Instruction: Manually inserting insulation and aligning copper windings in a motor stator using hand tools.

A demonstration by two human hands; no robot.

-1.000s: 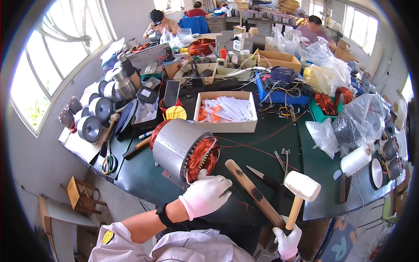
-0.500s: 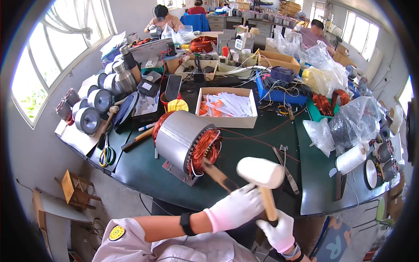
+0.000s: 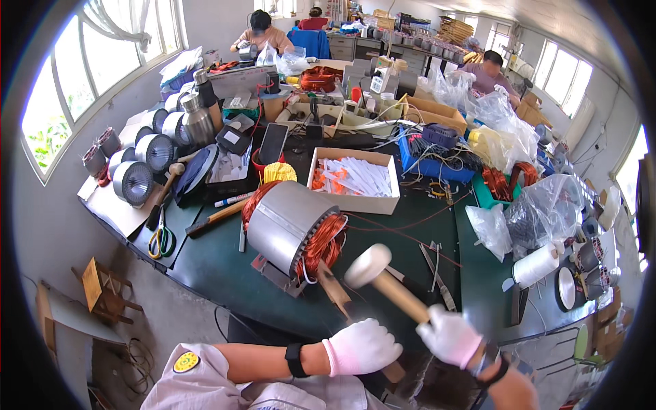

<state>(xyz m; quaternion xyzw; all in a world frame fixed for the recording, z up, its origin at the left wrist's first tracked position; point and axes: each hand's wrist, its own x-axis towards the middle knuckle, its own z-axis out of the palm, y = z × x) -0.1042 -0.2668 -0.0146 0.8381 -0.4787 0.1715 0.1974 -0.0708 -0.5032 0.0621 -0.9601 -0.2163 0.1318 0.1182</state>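
Observation:
My left hand [image 3: 363, 347], in a white glove, is closed round a flat wooden stick [image 3: 335, 290]. The stick's far end meets the copper windings [image 3: 324, 246] at the near opening of a grey metal motor stator [image 3: 287, 220]. The stator lies on its side, tilted, on a small metal stand [image 3: 273, 275]. In my gloved right hand [image 3: 451, 337] is the wooden handle of a mallet [image 3: 403, 295]. Its white head, slightly blurred, hangs just right of the stick, apart from it.
A white box [image 3: 355, 199] of paper strips stands behind the stator. Scissors [image 3: 162, 240] and a wooden-handled hammer [image 3: 164, 195] lie left; tweezers [image 3: 437, 277] lie right. Beyond are a blue tray [image 3: 437, 167], plastic bags and a thread spool [image 3: 536, 266]. Other people sit farther back.
My right hand has moved right and up, and the mallet now slants with its head farther left. My left hand has drawn slightly toward me, still on the stick.

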